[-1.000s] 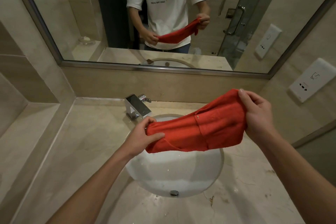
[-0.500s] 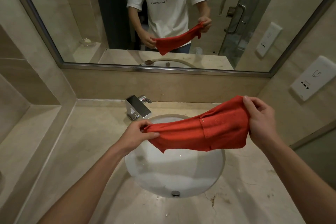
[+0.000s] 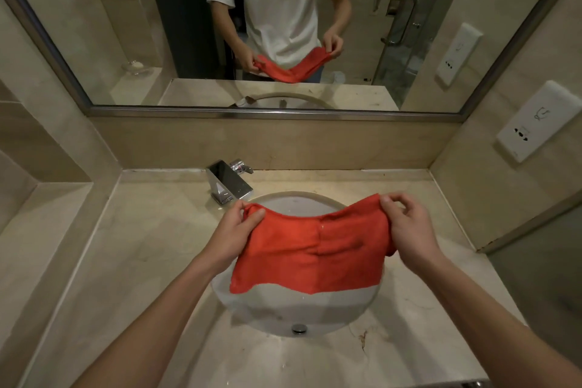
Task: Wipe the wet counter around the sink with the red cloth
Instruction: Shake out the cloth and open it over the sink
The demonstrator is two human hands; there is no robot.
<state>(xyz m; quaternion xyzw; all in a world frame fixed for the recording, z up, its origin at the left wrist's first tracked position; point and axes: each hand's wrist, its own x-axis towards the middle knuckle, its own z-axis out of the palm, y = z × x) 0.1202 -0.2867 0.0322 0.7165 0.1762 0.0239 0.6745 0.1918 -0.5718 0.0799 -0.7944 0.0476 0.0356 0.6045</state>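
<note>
Our two hands hold one cloth in the air above the sink. The left hand (image 3: pixel 234 231) pinches the cloth's upper left corner between thumb and fingers. The right hand (image 3: pixel 406 227) pinches the upper right corner the same way. The cloth (image 3: pixel 310 253) hangs spread between them, its lower edge free and clear of the worktop (image 3: pixel 132 249). One sink (image 3: pixel 302 312) is set into the worktop, with one drain (image 3: pixel 299 328) near its front. One tap (image 3: pixel 229 181) stands behind the sink, at its left. One mirror (image 3: pixel 126 9) covers the wall ahead. One socket plate (image 3: pixel 541 121) is fixed to the right wall.
</note>
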